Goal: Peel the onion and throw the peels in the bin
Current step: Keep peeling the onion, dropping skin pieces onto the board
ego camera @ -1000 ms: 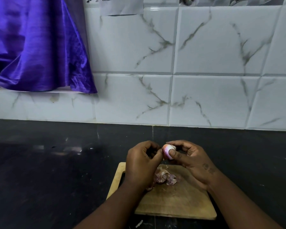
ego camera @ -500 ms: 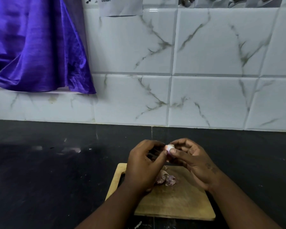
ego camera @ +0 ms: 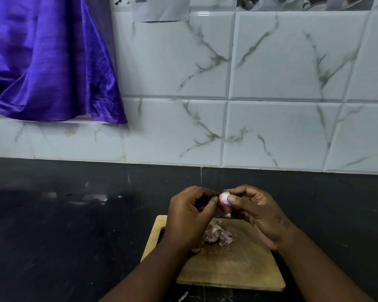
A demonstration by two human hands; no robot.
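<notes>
**Both hands on the onion, above the board**

We hold the onion [ego camera: 224, 203] in the air just past the far edge of the board [ego camera: 234, 264], which we take as our landmark. Our right hand [ego camera: 256, 211] comes in from the board's right side, forearm angled up across its right corner, wrist bent so the palm faces left. Its thumb presses on the near face of the onion and its curled fingers wrap round the far side, so this hand grips the bulb firmly. The onion's tapered end points down toward the board; its pale, partly pink skin shows between thumb and fingers.

Our left hand [ego camera: 189, 216] rises over the board's left half, forearm crossing the near-left edge, back of the hand toward us. Its fingers are curled in, and thumb and forefinger pinch at the onion's left side near the top; whether they hold a strip of skin we cannot tell.

The peels [ego camera: 216, 235] lie in a small heap on the far part of the board, right below the hands and partly hidden by the left one. A scrap [ego camera: 183, 296] lies on the counter [ego camera: 63, 236] just off the board's near edge.
</notes>
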